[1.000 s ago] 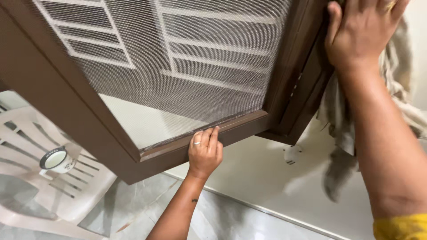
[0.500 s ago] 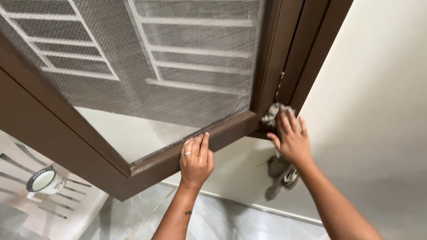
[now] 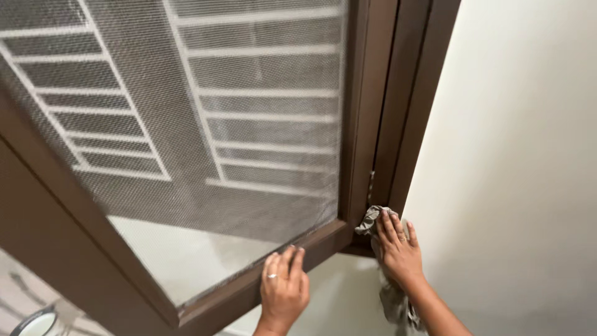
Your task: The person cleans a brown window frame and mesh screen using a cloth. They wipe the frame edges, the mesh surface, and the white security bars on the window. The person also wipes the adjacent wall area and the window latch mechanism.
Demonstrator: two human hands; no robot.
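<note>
A brown-framed window sash [image 3: 357, 124] with a grey mesh screen [image 3: 205, 124] stands swung open in front of me. My left hand [image 3: 284, 287], a ring on one finger, rests with its fingers curled over the sash's bottom rail [image 3: 249, 289]. My right hand [image 3: 398, 249] presses a grey rag [image 3: 370, 219] against the lower corner where the sash meets the outer frame [image 3: 423, 93]. The rest of the rag hangs below that hand along the wall.
A cream wall [image 3: 522, 162] fills the right side. White bars show through the mesh. At the bottom left corner the rim of a white cup [image 3: 34, 323] is just in view.
My right hand came down from the top of the frame with the rag to the lower corner. The view tilted upward, so the chair and floor dropped out of sight.
</note>
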